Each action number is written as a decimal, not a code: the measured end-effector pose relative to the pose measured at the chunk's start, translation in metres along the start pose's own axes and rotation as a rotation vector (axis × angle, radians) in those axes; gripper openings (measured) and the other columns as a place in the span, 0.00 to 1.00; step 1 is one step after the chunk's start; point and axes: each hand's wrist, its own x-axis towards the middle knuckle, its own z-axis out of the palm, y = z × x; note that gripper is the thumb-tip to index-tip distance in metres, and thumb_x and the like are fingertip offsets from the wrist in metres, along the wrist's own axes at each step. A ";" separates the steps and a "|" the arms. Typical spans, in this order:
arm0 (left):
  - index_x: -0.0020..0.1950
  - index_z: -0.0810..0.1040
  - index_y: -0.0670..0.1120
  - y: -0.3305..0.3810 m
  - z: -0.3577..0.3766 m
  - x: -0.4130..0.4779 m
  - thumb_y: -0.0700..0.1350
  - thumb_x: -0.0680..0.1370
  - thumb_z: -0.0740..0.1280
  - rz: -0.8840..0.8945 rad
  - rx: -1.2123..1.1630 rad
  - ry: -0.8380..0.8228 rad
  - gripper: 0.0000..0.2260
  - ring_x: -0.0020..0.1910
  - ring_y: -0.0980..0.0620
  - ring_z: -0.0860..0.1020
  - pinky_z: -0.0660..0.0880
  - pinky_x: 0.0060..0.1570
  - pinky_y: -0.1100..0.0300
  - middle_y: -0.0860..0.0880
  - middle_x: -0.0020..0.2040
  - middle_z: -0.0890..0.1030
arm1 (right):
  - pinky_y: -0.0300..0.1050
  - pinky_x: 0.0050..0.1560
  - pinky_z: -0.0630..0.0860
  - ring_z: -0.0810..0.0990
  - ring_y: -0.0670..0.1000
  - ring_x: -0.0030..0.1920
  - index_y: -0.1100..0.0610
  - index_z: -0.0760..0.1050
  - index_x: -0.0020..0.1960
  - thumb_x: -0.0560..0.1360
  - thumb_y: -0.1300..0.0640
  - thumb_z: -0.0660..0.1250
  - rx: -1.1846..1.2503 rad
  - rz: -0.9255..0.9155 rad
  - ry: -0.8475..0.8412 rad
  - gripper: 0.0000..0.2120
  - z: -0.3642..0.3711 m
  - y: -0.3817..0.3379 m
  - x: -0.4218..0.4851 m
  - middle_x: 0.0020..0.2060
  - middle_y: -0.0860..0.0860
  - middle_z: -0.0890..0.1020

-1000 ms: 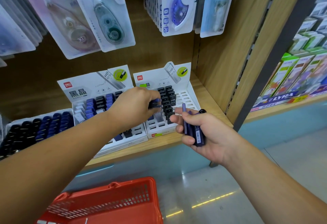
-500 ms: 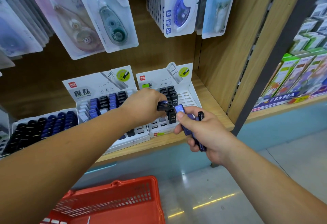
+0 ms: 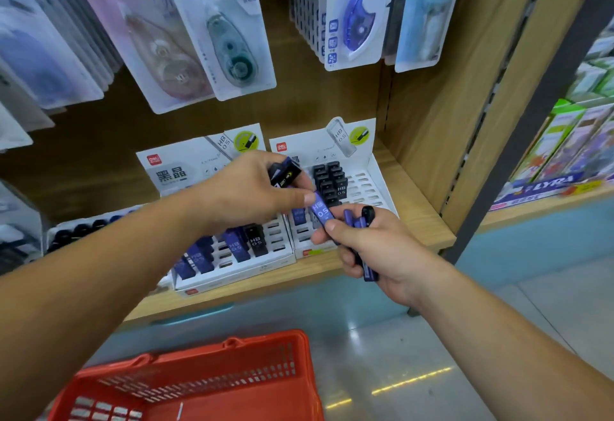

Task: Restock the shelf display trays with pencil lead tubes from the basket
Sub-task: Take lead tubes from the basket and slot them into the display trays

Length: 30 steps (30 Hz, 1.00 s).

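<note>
My left hand [image 3: 246,191] holds a black-capped lead tube [image 3: 285,173] against its fingers, and its thumb and fingertip pinch the top of a blue HB 0.5 tube [image 3: 321,212]. That blue tube sticks out of a bundle of blue and black tubes [image 3: 360,221] gripped in my right hand [image 3: 375,247]. Both hands hover over two white display trays on the wooden shelf. The right tray [image 3: 365,184] has a column of black tubes and several bare slots. The left tray [image 3: 265,254] carries blue and black tubes. A red basket [image 3: 199,377] sits on the floor below.
Correction-tape blister packs [image 3: 229,38] hang on pegs above the trays. A third tray of dark tubes [image 3: 86,228] stands at the far left. The wooden side panel [image 3: 442,114] closes the shelf on the right, with LYRA boxes [image 3: 558,161] beyond it.
My left hand has moved right from the tray to my right hand's bundle and pinched the top of the blue tube. The right hand has risen slightly.
</note>
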 end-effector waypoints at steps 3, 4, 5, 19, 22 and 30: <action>0.51 0.84 0.51 -0.004 0.006 -0.004 0.47 0.75 0.79 0.057 0.055 0.009 0.07 0.42 0.56 0.84 0.80 0.40 0.66 0.52 0.44 0.85 | 0.42 0.28 0.63 0.68 0.49 0.27 0.61 0.78 0.59 0.82 0.63 0.66 -0.009 -0.008 -0.009 0.06 0.009 0.001 0.002 0.45 0.57 0.87; 0.53 0.84 0.51 -0.005 0.008 -0.004 0.47 0.75 0.79 0.053 0.033 0.020 0.09 0.42 0.58 0.84 0.79 0.39 0.67 0.51 0.46 0.85 | 0.42 0.28 0.63 0.68 0.49 0.28 0.61 0.78 0.58 0.82 0.63 0.67 -0.013 -0.008 -0.001 0.06 0.011 0.001 0.002 0.45 0.57 0.88; 0.54 0.84 0.51 -0.007 0.009 -0.003 0.46 0.75 0.79 0.039 0.004 0.038 0.10 0.42 0.59 0.84 0.79 0.38 0.68 0.51 0.47 0.85 | 0.42 0.28 0.63 0.70 0.50 0.28 0.61 0.79 0.57 0.82 0.62 0.68 -0.011 -0.008 0.018 0.05 0.012 0.002 0.002 0.45 0.57 0.88; 0.44 0.81 0.46 -0.019 0.015 0.016 0.46 0.77 0.76 0.087 0.606 0.085 0.06 0.36 0.54 0.78 0.69 0.31 0.60 0.50 0.38 0.81 | 0.40 0.24 0.64 0.71 0.49 0.26 0.55 0.76 0.63 0.80 0.37 0.64 0.128 0.213 0.014 0.23 0.001 -0.012 -0.005 0.36 0.54 0.82; 0.43 0.80 0.46 -0.022 0.013 0.020 0.45 0.77 0.75 0.097 0.691 0.099 0.06 0.38 0.52 0.78 0.72 0.34 0.58 0.49 0.39 0.81 | 0.41 0.24 0.63 0.69 0.48 0.27 0.59 0.76 0.66 0.83 0.45 0.65 0.198 0.191 0.004 0.19 -0.002 -0.010 -0.004 0.38 0.55 0.82; 0.40 0.78 0.51 -0.025 0.020 0.025 0.46 0.77 0.75 0.130 0.768 0.046 0.08 0.35 0.56 0.75 0.77 0.37 0.55 0.54 0.36 0.77 | 0.43 0.31 0.62 0.73 0.50 0.33 0.62 0.77 0.62 0.83 0.66 0.63 0.073 0.121 -0.027 0.10 -0.008 -0.009 -0.008 0.51 0.58 0.88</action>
